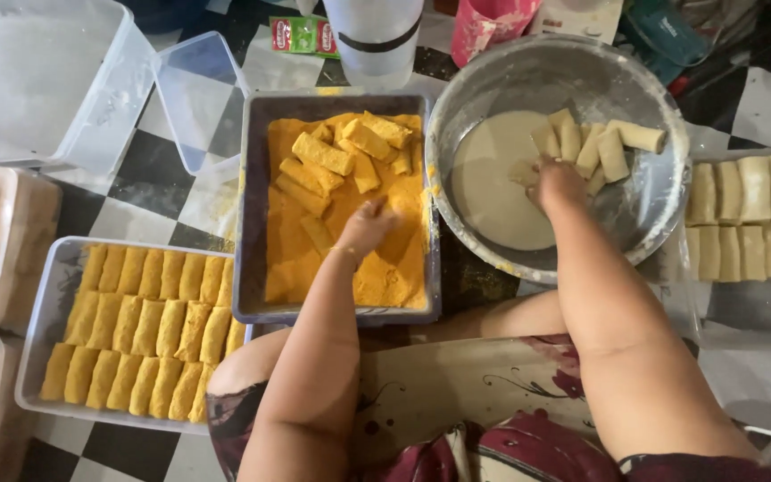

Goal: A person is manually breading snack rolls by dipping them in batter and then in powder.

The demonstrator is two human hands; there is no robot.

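Note:
My left hand (366, 228) rests in the orange breadcrumbs of a grey rectangular tray (252, 205), fingers down in the crumbs next to several crumb-coated rolls (325, 153). Whether it grips a roll is hidden. My right hand (557, 181) reaches into a round metal bowl (662, 214) of pale batter (493, 183), fingertips touching a batter-covered roll at the edge of the liquid. Several plain pale rolls (613, 152) lie in the bowl just beyond that hand.
A clear container (46, 295) at the left holds rows of coated rolls. A tray of uncoated rolls (751, 214) sits at the right. Empty clear boxes and lids (46, 80) lie at the upper left, a white jug (372, 36) and pink cup (488, 22) at the top. My knees are below.

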